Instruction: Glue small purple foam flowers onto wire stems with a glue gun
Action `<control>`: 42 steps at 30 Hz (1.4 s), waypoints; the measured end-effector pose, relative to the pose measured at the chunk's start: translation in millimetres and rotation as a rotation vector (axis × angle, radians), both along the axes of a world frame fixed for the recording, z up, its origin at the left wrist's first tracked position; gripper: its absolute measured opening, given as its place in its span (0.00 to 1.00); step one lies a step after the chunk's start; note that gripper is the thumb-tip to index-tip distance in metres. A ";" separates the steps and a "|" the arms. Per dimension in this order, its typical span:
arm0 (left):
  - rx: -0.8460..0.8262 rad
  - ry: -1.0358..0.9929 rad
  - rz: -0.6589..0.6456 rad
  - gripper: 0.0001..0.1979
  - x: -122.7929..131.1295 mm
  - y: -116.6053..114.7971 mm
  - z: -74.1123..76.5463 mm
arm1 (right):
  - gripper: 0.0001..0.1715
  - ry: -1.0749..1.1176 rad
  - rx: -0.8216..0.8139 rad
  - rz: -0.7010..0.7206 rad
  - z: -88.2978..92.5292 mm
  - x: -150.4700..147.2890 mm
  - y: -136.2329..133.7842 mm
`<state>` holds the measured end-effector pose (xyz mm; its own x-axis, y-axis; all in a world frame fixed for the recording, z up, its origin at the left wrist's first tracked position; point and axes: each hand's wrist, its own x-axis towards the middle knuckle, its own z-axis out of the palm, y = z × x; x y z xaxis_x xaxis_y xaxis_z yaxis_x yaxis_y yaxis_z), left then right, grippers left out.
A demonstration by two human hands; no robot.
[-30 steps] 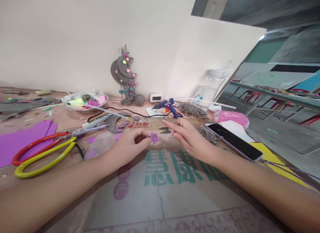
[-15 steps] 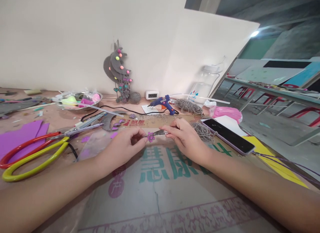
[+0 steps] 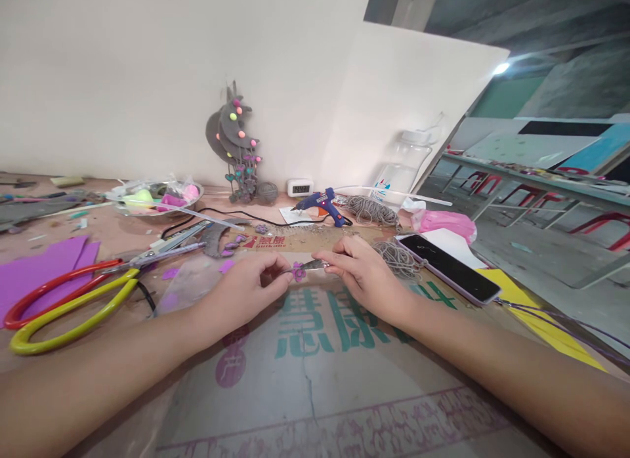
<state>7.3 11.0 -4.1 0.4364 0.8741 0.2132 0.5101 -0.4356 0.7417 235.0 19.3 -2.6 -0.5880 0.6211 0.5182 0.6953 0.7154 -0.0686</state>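
Purple flower point(image 3: 298, 271), frame centre: pinched by fingers of left hand point(image 3: 256, 284). Pointed blade point(image 3: 314, 265), tip at flower: gripped by right hand point(image 3: 361, 274).

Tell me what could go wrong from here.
The pointed metal tool in the right hand reaches the purple flower close to the left hand, so a slip might nick that hand.
It could also tear the small flower.
The blue glue gun lies beyond both hands; if hot, which I can't tell, it might cause a burn.
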 end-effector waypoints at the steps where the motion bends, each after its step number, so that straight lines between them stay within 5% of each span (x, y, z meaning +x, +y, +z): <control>1: -0.004 -0.002 -0.002 0.06 0.1 0.1 0.2 | 0.17 0.001 -0.004 0.000 0.0 0.0 -0.1; 42: 0.104 0.122 -0.014 0.08 -0.7 -1.1 1.5 | 0.17 -0.074 0.000 0.056 -1.0 4.8 1.4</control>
<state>6.6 9.9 -2.6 0.4761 0.8441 0.2467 0.5873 -0.5140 0.6252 239.7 20.7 -3.6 -0.6586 0.5861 0.4720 0.6574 0.7533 -0.0182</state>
